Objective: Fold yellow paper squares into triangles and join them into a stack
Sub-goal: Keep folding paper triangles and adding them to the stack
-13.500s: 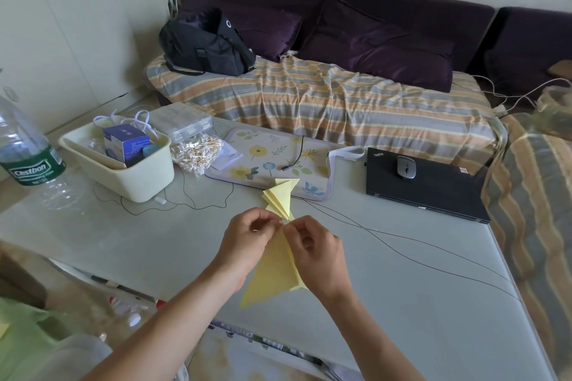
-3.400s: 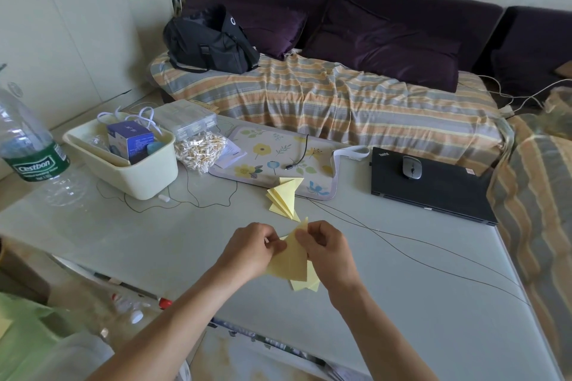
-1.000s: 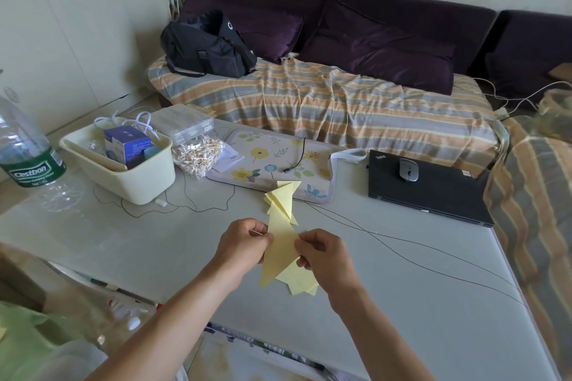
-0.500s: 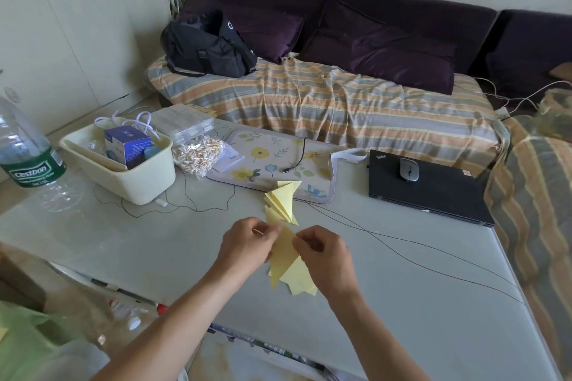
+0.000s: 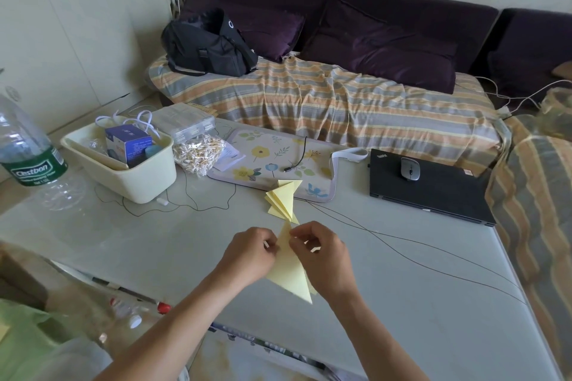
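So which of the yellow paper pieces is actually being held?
The large yellow triangle nearest the camera, pinched by both hands; the joined stack lies untouched on the table beyond.

Both forearms were bare from elbow to wrist, with no sleeve showing on either. The left hand [image 5: 247,252] and the right hand [image 5: 322,254] wore no gloves, rings, watch or bracelet. Fingernails, where visible near the fingertips, looked short and unpainted.
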Motion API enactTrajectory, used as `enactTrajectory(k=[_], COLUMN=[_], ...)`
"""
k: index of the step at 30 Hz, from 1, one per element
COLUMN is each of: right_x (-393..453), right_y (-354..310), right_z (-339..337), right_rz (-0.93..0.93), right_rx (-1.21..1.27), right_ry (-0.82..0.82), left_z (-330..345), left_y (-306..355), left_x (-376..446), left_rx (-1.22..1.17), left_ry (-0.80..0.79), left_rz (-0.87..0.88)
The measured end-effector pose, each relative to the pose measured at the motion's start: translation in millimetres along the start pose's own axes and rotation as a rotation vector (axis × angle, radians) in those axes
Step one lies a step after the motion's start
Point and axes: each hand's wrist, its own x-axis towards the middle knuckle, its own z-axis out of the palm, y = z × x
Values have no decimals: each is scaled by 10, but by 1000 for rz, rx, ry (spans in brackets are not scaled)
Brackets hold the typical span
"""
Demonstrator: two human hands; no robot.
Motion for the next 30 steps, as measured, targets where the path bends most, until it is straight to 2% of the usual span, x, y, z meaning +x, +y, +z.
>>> enactTrajectory(k=[3,6,9,12,17,20,25,30], right_x=[11,23,27,38,43,23,19,30], right_y=[41,59,53,36,35,16,-13,-10], right_z=[7,4,-11,-21,-39,-36,-64,-66], right_rz=[45,116,158,230,301,302,253,287], right_rx=[-29,-5,5,19,-16,-5,8,-9], right_ry=[8,-7,5,1,-91,-148,-106,-130], left_z=[36,55,29,-19,-98,-113,-85,-84], left_y=[-6,-20,-36,-53,-10,-3,-2,-23], left_x=[0,2,7,28,-2,-23,-12,15], left_rx=[71,89,56,-75,-233,-210,-259,-300], left_ry=[-122,-161,-107,-9,153,153,137,184], left_rz=[66,63,22,-34,-53,-11,-3,-27])
